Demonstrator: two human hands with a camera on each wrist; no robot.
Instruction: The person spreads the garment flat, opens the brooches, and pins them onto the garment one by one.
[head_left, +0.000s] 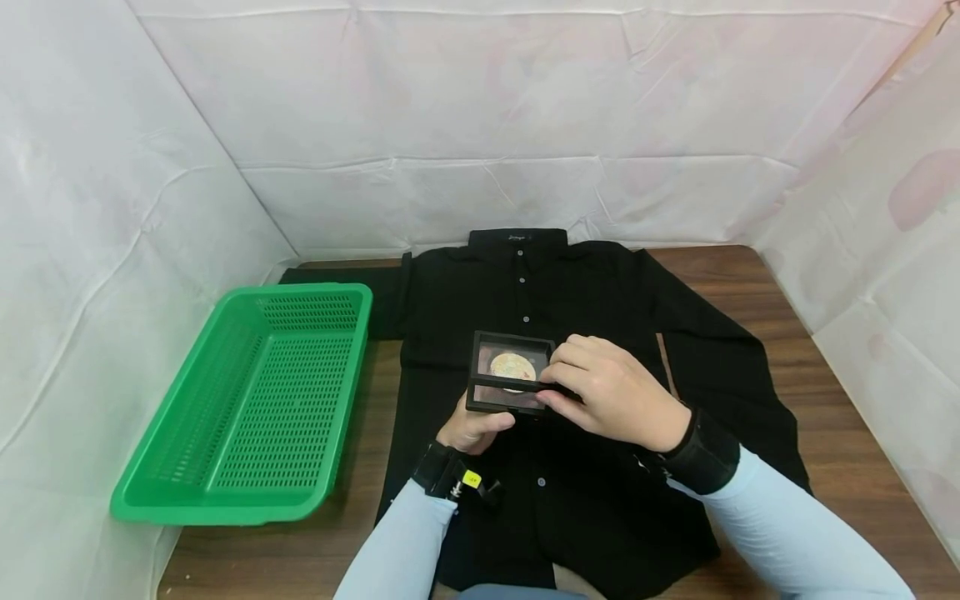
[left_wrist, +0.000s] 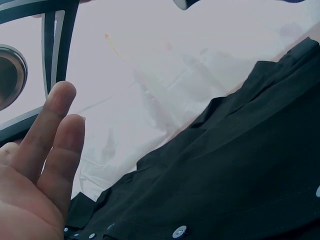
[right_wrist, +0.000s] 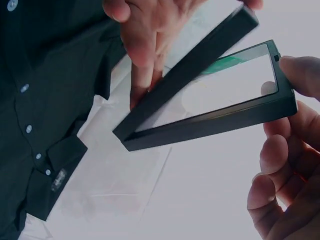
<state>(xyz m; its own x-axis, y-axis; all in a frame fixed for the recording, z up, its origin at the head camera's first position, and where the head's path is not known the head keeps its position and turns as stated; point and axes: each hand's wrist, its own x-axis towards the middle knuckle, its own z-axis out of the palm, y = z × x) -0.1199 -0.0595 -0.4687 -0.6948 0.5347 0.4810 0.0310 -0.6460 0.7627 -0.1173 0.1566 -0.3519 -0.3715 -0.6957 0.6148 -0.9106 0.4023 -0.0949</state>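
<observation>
A small black-framed display case (head_left: 483, 354) with clear panes stands partly open like a book over the shirt. A round, patterned coin-like disc (head_left: 513, 367) sits within it. My left hand (head_left: 471, 429) holds the case from below, thumb near its lower edge and fingers behind. With thumb and fingertips, my right hand (head_left: 611, 387) pinches the right side of one frame half. The hinged gap between the halves (right_wrist: 200, 107) shows plainly in the right wrist view. Beneath both hands a black button-up shirt (head_left: 465, 292) lies spread out, collar away from me.
A green plastic basket (head_left: 352, 400) with slotted sides stands left of the shirt, near its left sleeve. Brown wood-grain table (head_left: 720, 283) shows around the shirt. White sheeting (head_left: 487, 100) closes off the back and both sides.
</observation>
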